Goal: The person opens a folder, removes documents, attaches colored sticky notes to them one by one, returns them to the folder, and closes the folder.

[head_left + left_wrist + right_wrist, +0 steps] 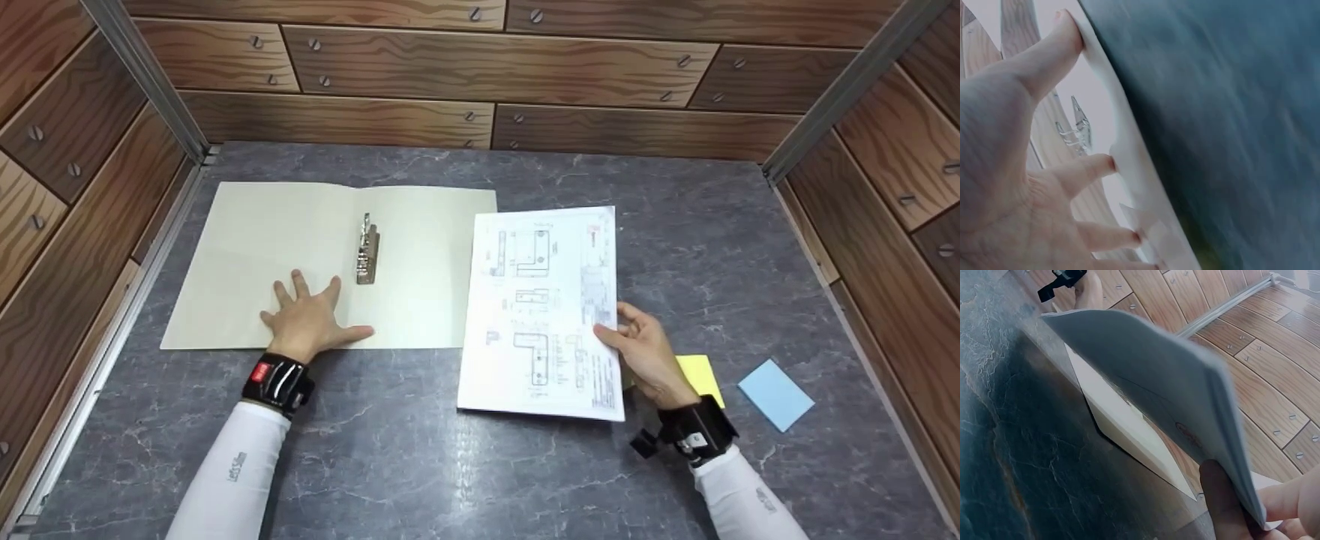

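An open cream folder (420, 300) lies on the table, a metal lever clip (367, 251) fixed near its fold. Spread fingers of my left hand (306, 322) rest on the lower part of the folder's left cover, with the thumb reaching across the fold. My right hand (649, 356) pinches the right edge of a stack of printed drawing sheets (540, 315), thumb on top. In the right wrist view the stack (1151, 377) is tilted and raised off the table, its underside showing. Its left side overlaps the folder's right edge in the head view.
A yellow sticky-note pad (701, 379) lies partly behind the right wrist, and a blue pad (776, 395) sits farther right. Wood-patterned walls (487, 67) enclose the grey marbled table (420, 465) at the back and sides.
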`<state>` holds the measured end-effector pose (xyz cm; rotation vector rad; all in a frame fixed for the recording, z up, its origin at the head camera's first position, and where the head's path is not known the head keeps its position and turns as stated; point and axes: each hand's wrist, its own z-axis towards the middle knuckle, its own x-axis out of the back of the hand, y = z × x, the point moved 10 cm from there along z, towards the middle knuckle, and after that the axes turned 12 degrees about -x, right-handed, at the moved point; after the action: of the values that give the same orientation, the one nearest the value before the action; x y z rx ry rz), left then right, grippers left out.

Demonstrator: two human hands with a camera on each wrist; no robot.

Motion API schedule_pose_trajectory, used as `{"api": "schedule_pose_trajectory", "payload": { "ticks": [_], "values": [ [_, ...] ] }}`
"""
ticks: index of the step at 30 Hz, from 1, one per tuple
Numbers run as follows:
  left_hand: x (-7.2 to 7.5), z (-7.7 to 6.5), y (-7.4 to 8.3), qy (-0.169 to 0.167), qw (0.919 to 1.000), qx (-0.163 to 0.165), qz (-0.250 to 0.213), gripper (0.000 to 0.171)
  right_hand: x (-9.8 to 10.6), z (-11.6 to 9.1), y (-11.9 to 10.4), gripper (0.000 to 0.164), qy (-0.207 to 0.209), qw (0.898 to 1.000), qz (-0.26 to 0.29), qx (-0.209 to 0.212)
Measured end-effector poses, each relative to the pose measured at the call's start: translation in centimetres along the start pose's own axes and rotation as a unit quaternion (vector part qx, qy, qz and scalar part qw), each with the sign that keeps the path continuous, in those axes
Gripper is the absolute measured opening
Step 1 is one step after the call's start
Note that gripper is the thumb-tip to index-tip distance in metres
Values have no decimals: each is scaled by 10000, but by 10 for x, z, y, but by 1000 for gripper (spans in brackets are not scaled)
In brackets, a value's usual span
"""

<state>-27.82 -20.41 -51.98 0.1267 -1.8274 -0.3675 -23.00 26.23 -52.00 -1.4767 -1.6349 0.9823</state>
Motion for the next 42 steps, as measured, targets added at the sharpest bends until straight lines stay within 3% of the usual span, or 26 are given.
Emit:
{"api": "schedule_pose_trajectory", "payload": {
  "ticks": [11, 16, 19, 22, 29, 37, 42],
  "values": [
    [7, 11, -29, -184, 9996, -121, -166, 116, 1, 1, 1, 47, 31, 10000, 6, -41],
    [10, 12, -34, -285, 9993, -185, -173, 115, 1, 1, 1, 49, 26, 10000, -8, -40],
    [11, 10, -33, -195, 9995, -242, -26, 115, 0, 1, 2, 50, 23, 10000, 2, -50],
    [14, 5, -30, 109, 9995, -275, 89, 118, 0, 2, 3, 51, 4, 10000, 25, -46],
    [16, -10, -10, 1004, 9936, -489, 171, 116, 1, 2, 3, 47, -42, 9999, 117, 30],
    [2, -20, 36, 845, 9940, -688, 49, 106, 0, 1, 1, 47, -40, 9999, 91, 41],
    [0, -24, 65, 938, 9929, -655, 330, 101, -1, 0, 2, 49, -54, 10000, 61, 12]
  ]
}}
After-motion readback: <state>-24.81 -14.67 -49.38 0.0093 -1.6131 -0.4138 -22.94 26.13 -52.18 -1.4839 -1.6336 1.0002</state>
